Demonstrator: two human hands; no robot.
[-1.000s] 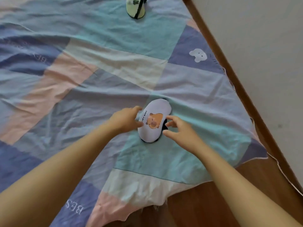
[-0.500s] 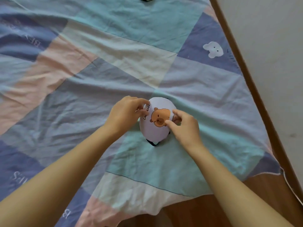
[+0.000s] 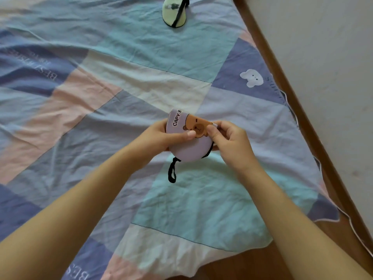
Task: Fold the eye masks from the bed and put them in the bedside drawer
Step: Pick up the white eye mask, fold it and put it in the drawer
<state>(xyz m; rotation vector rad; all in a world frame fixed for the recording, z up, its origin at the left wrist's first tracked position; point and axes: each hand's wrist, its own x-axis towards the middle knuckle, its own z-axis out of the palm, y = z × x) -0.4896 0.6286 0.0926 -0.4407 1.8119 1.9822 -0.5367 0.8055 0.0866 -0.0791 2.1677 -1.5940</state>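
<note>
Lavender eye mask (image 3: 189, 146) with a capybara print is pinched between both hands above the patchwork bedsheet (image 3: 201, 199), its black strap (image 3: 172, 171) dangling. Left hand (image 3: 159, 138) and right hand (image 3: 228, 138) grip opposite edges. Farther away, a green eye mask (image 3: 174, 14) lies on the sheet.
</note>
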